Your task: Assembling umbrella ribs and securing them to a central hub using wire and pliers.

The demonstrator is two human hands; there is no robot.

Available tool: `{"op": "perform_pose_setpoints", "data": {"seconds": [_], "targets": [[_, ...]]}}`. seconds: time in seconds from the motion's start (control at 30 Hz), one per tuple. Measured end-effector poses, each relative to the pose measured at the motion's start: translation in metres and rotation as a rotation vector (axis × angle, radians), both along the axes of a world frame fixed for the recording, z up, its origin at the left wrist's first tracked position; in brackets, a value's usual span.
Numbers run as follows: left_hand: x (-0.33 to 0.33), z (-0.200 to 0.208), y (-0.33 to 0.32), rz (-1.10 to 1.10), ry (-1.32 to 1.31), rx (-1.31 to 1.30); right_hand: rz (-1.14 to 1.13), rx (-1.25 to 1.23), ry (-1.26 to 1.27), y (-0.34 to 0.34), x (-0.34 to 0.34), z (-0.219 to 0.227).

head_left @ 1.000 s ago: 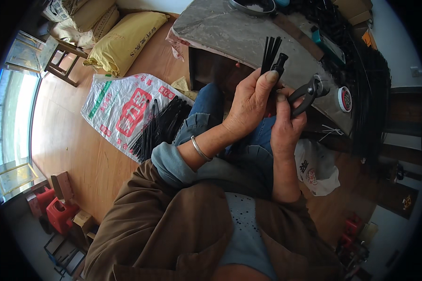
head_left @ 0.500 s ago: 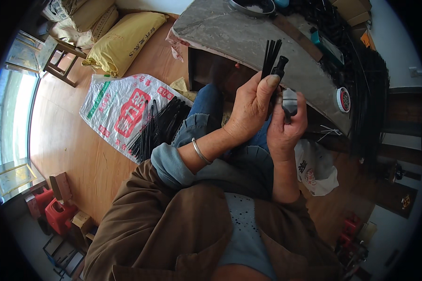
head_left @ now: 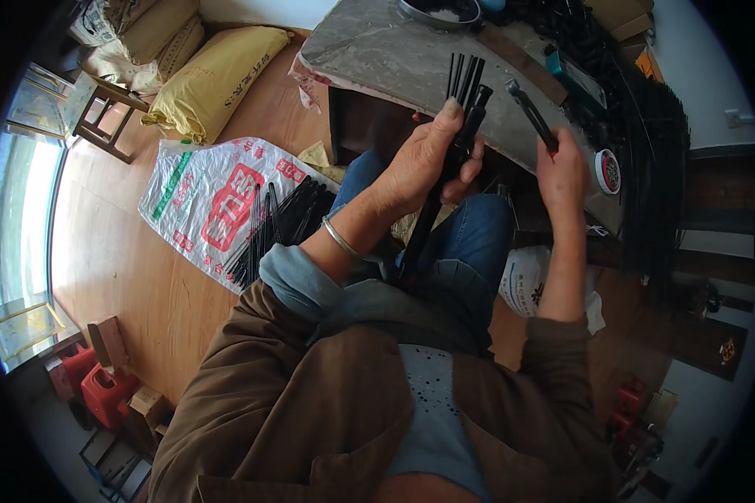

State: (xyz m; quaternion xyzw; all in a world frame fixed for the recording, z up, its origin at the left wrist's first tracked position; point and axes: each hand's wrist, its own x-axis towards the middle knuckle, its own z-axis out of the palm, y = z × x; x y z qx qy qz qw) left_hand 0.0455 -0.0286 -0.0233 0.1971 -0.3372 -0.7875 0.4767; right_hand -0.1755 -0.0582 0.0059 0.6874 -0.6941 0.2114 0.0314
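My left hand (head_left: 428, 159) is closed around several thin black rods (head_left: 466, 77) and a thicker black shaft (head_left: 425, 230). The shaft has a knobbed top and runs down between my knees; the rods' lower ends are hidden by the hand. Off to the right, my right hand (head_left: 560, 172) grips a small hammer (head_left: 535, 120) by its dark handle. Its metal head points up and left over the table, apart from the rods. A round tin (head_left: 608, 172) of small pieces stands at the table edge beside my right hand.
The grey table (head_left: 377, 42) carries a metal bowl (head_left: 445, 12), a brown strip (head_left: 524, 63), a teal box (head_left: 575, 80) and heaped black parts. More black rods (head_left: 264, 239) lie on a white sack (head_left: 197, 197) on the floor. A yellow sack (head_left: 231, 80) lies behind.
My right hand has moved away from my left, to the right, with the hammer now held upward. The left hand has shifted slightly left and down, keeping the rods and shaft.
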Motion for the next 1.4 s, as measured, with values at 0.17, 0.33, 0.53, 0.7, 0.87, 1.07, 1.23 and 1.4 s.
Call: {"op": "perform_pose_setpoints", "data": {"seconds": [0.17,0.33,0.53,0.7,0.87,1.07,1.23,1.4], "targets": [[-0.004,0.0,-0.003,-0.065,0.002,0.013,-0.087,0.152,0.132,-0.018,-0.028,-0.006],[-0.007,0.002,-0.007,-0.095,-0.028,0.042,0.096,0.016,-0.204,-0.007,-0.04,0.003],[-0.011,0.003,-0.007,0.025,-0.115,0.07,0.383,0.98,-1.355,0.086,0.008,0.056],[-0.019,0.011,-0.005,0.089,-0.262,0.02,0.337,1.229,-1.609,0.109,0.028,0.046],[-0.02,0.004,-0.007,0.056,-0.298,-0.053,0.332,1.256,-1.791,0.112,0.028,0.042],[-0.023,0.007,-0.005,0.067,-0.322,-0.019,0.267,1.282,-1.862,0.114,0.029,0.052],[-0.024,0.007,-0.004,0.049,-0.308,-0.03,0.268,1.308,-1.864,0.113,0.027,0.061],[-0.024,0.009,-0.003,0.07,-0.324,-0.029,0.27,1.333,-1.873,0.113,0.026,0.062]]}}
